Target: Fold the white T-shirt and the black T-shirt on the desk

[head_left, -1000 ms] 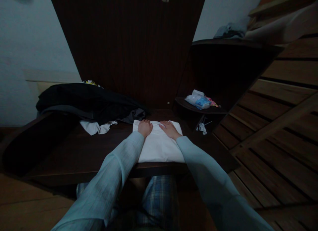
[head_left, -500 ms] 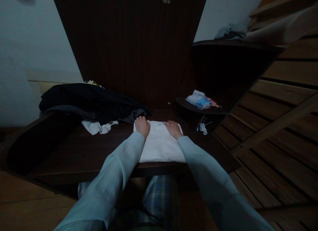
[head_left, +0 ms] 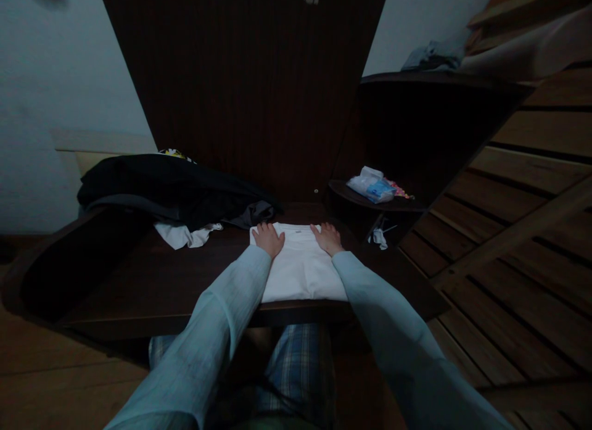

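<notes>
1. As both palms lie flat with fingers spread, the left hand [head_left: 268, 239] and the right hand [head_left: 327, 237] press down on the far corners of a folded white garment [head_left: 300, 272]. Neither hand grips anything; each rests open on the cloth.
2. The garment sits at the near edge of a dark wooden table [head_left: 139, 288], directly in front of the person, with its near hem about level with the rim.
3. Judged from the pose, the step in hand is smoothing the fold flat. A further move would call for even pressure from both palms, since soft cloth may slide or crease on the smooth tabletop.
4. The cloth looks thin, matte and soft, folded into a neat rectangle. A small mark near its far edge is too small to read.
5. Pale blue sleeves [head_left: 217, 331] run up to the hands, and plaid trousers [head_left: 300, 368] show below the table.
6. To the left, a limp, rumpled heap of black clothing [head_left: 171, 189] lies on the table, with a crumpled white cloth [head_left: 182, 235] at its near side. To the right, a small rounded shelf [head_left: 351, 198] holds a plastic packet [head_left: 372, 186], with wooden slats [head_left: 509, 232] beyond.
</notes>
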Available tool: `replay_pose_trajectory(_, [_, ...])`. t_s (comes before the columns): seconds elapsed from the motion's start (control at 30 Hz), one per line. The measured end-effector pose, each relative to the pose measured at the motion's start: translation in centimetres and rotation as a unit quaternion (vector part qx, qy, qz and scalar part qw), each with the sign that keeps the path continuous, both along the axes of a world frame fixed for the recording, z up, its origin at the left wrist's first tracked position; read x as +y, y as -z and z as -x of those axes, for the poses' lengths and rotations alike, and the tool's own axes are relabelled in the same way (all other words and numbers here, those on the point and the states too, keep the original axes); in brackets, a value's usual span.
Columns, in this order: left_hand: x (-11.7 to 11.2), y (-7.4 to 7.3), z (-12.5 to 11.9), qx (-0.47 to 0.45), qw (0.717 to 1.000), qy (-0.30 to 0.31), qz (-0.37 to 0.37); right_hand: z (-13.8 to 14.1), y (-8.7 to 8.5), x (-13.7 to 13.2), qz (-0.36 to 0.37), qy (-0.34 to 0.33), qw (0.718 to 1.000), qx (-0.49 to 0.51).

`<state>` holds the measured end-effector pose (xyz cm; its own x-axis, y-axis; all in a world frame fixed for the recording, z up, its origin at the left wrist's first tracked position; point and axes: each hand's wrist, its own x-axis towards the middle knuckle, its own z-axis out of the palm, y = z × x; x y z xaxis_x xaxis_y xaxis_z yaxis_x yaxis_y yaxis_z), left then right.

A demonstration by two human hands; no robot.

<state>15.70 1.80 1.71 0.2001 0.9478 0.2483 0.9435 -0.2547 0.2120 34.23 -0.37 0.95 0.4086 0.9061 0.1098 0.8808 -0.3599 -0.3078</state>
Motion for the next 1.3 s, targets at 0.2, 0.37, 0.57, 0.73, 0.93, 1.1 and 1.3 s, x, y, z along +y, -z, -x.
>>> replay_pose_trajectory(0.2, [-4.6, -1.3, 0.5, 0.063, 0.98, 0.148, 0.114, 0.1, 0.1, -0.1, 0.007, 0.0, 1.0, -0.002])
replay_pose_trajectory(0.37, [-9.1, -0.2, 1.8, 0.061, 0.962, 0.256, 0.067, -0.5, -0.2, 0.2, 0.019, -0.036, 0.999, -0.001])
replay_pose_trajectory(0.57, [-9.5, 0.9, 2.3, 0.051, 0.967, 0.245, 0.05, 3.0, -1.6, -3.0, -0.002, -0.132, 0.991, -0.025])
replay_pose_trajectory(0.73, [-9.5, 0.7, 2.2, 0.051, 0.965, 0.254, 0.05, 7.7, 0.9, -9.7, -0.073, -0.295, 0.952, -0.021])
replay_pose_trajectory(0.93, [-9.6, 0.1, 3.8, 0.039, 0.961, 0.272, 0.035, 5.6, 2.1, -13.3, -0.104, -0.256, 0.958, -0.082])
replay_pose_trajectory(1.1, [-9.6, 0.7, 6.6, 0.011, 0.968, 0.249, -0.001, 2.7, 2.4, -14.6, -0.109, -0.221, 0.964, -0.098])
replay_pose_trajectory(1.3, [-10.7, 2.4, 9.4, -0.032, 0.982, 0.185, -0.019, -0.1, 3.8, -16.2, -0.151, -0.128, 0.98, -0.037])
